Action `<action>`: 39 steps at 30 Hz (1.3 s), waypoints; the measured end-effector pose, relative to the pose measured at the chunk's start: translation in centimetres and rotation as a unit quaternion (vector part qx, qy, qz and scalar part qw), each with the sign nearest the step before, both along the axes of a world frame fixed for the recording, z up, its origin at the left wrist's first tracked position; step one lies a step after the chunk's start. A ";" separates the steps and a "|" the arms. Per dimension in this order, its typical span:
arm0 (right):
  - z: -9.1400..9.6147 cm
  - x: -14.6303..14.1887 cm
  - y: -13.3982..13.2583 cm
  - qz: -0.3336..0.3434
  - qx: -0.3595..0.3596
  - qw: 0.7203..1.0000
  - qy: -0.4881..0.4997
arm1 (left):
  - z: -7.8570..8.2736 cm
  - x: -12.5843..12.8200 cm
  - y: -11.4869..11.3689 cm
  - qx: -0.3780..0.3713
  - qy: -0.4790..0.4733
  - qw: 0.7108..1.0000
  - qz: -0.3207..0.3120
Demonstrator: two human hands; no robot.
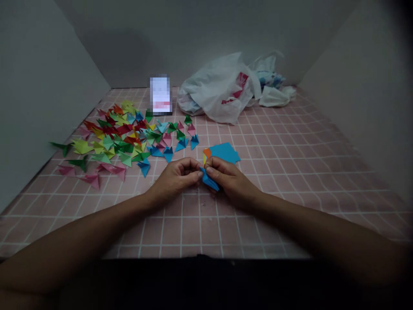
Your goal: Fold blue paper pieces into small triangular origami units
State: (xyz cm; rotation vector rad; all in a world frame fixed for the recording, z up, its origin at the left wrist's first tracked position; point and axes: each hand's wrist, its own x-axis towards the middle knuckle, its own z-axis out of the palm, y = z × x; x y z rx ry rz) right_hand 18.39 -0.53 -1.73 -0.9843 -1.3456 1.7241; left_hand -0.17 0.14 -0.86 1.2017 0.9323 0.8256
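Note:
A small folded piece of blue paper (210,181) is held between both hands, above the near middle of the table. My left hand (176,174) pinches its upper left tip between thumb and forefinger. From the other side my right hand (230,178) grips the same paper, thumb on top and fingers curled behind. Just beyond the hands lies a stack of blue paper sheets (224,152), with orange and yellow paper showing at its left edge. Left of the hands spreads a heap of folded paper cranes (124,129) in red, yellow, green, pink and blue.
A phone with a lit, blurred screen (160,95) stands at the back. White plastic bags (219,86) lie to its right, with a crumpled white piece (275,95) beside them. A pink checked cloth (290,163) covers the table, and pale walls enclose three sides.

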 end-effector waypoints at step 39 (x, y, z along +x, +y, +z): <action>-0.3 -0.5 0.0 -0.094 0.124 0.988 -0.019 | -0.3 0.2 -0.3 -0.023 -0.017 0.999 0.031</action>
